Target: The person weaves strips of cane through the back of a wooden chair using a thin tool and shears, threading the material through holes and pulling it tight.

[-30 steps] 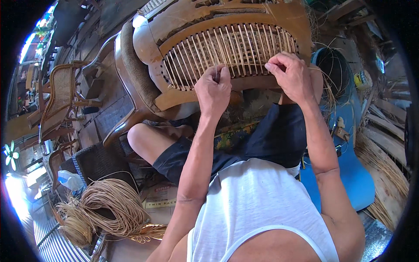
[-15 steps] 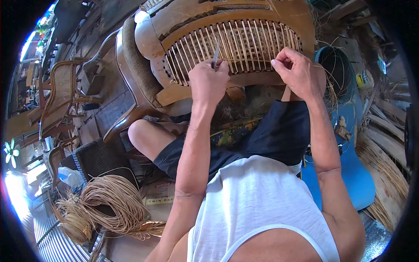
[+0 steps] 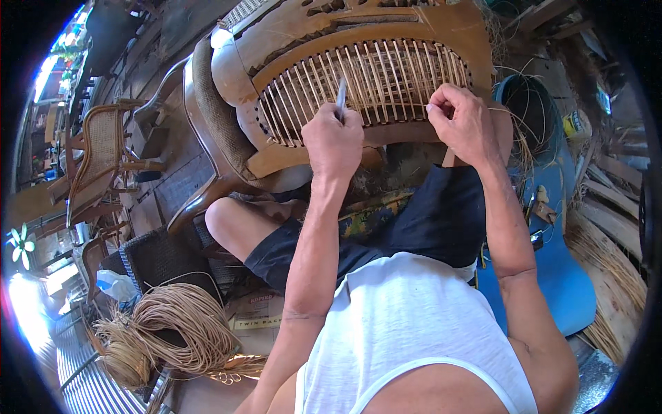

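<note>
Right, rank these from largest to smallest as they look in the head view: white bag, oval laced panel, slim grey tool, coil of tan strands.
1. Oval laced panel
2. Coil of tan strands
3. White bag
4. Slim grey tool, partly hidden by the left hand

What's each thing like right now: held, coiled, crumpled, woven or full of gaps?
Slim grey metal blade: held, tip showing
Bare left hand: closed around the blade
Bare right hand: curled; can't tell whether it holds anything
Oval pale-cane lattice: strung across, gaps showing
Round tan cane bundle: coiled
White-and-blue plastic bag: crumpled
Brown chair's cane panel: woven
</note>
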Demonstrator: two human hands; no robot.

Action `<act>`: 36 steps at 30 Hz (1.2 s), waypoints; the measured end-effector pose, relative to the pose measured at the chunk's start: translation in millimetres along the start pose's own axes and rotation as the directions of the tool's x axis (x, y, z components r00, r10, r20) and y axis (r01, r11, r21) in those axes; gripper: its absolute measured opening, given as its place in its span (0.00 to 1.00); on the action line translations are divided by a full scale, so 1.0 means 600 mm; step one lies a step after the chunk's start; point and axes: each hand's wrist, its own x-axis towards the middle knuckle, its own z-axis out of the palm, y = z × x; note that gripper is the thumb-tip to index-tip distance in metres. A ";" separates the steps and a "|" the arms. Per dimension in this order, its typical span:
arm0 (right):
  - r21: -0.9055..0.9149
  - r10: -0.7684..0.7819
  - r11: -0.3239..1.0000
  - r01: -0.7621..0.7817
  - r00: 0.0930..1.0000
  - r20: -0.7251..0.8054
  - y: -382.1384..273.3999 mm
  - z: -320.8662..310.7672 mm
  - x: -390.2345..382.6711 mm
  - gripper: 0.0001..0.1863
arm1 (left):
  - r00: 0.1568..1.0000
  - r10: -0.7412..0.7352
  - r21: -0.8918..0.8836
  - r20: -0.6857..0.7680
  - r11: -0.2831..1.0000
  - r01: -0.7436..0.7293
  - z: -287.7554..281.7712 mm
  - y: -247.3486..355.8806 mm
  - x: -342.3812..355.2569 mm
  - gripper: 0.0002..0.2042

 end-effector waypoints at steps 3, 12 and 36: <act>-0.055 -0.064 0.997 0.061 0.996 -0.067 0.004 0.010 -0.003 0.06 | 0.994 -0.091 -0.173 0.061 0.980 0.101 -0.004 0.011 -0.005 0.12; -0.052 -0.051 0.998 0.047 0.997 -0.065 0.006 0.009 -0.005 0.05 | 0.990 -0.105 -0.234 0.091 0.964 0.124 -0.020 0.015 -0.011 0.14; -0.057 -0.053 0.997 0.051 0.998 -0.038 0.006 0.010 -0.006 0.05 | 0.992 0.043 0.084 -0.117 0.996 -0.034 0.013 0.014 -0.002 0.13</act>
